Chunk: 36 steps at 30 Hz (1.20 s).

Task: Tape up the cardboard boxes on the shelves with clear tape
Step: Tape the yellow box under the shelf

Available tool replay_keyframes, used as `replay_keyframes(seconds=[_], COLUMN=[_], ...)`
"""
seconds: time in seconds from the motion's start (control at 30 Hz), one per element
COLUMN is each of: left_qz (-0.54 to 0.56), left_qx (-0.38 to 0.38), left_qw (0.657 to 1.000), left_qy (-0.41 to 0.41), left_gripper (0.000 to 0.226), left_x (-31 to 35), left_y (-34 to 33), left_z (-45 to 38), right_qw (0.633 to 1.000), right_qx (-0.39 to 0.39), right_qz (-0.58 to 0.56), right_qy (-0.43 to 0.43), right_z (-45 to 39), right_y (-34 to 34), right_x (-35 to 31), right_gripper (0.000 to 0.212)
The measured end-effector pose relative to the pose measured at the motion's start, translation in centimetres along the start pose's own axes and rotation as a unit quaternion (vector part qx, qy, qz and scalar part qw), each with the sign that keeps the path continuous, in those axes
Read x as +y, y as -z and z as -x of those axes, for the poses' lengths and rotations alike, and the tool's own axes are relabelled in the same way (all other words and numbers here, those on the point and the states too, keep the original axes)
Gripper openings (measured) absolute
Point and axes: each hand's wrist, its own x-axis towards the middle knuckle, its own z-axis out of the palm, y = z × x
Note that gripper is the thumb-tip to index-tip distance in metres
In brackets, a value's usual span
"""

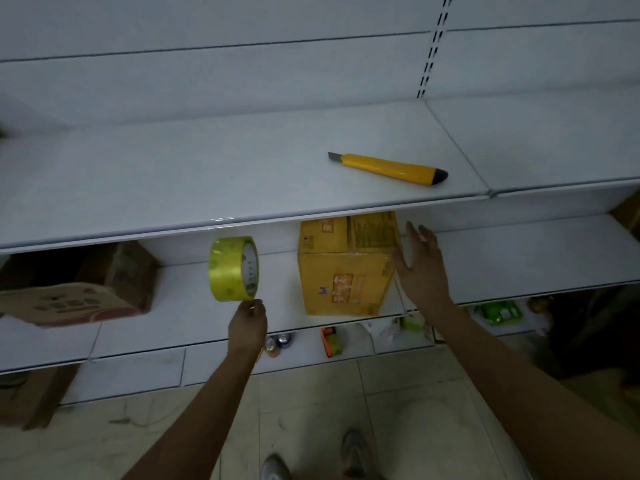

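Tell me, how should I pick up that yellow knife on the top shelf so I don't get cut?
Take the utility knife by the middle of its long yellow handle, coming from above and from the shelf's front edge. The grey blade tip pokes out at its left end, so keep your grip nearer the black right end. It lies flat with bare shelf around it.

Legible text: none.

Yellow cardboard box (346, 271), middle shelf: orange label patches and a block of fine print on top, orange printed panel on the front; all too blurred to read.

Tape roll (233, 269): print on the core's side, illegible.

Brown carton (65, 303), left: red and grey markings, unreadable.
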Motion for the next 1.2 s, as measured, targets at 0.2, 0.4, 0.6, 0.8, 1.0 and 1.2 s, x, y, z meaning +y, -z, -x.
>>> replay_keyframes(seconds=[0.2, 0.4, 0.6, 0.8, 1.0, 1.2], left_qz=[0.171, 0.042, -0.042, -0.038, -0.016, 0.092], left_qx=[-0.089, -0.022, -0.044, -0.034, -0.028, -0.036], left_qw=[0.981, 0.999, 0.988, 0.989, 0.997, 0.995], left_qy=[0.037, -0.007, -0.145, -0.137, -0.072, 0.007], left_gripper=[0.059, 0.07, 0.046, 0.073, 0.09, 0.062], left_x=[9.6, 10.3, 9.5, 8.0, 7.6, 8.7], left_y=[-5.6, -7.4, -7.1, -7.7, -8.0, -8.5], left_z=[5.0, 3.6, 4.0, 4.5, 4.7, 4.9], right_qw=[0.983, 0.94, 0.938, 0.94, 0.97, 0.986], right_qx=[-0.151, -0.08, -0.15, -0.199, -0.19, -0.147], right_qz=[-0.001, 0.109, 0.156, 0.192, 0.111, 0.046], right_qy=[0.109, 0.312, 0.273, 0.201, 0.105, 0.064], right_z=[2.4, 6.0, 1.4, 1.1, 1.2, 1.5], right_y=[0.3, 0.1, -1.2, -1.2, -0.1, -0.2], right_x=[-2.5, -4.0, -3.5, 0.2, 1.1, 1.1], right_gripper=[0.04, 0.031, 0.057, 0.073, 0.067, 0.074])
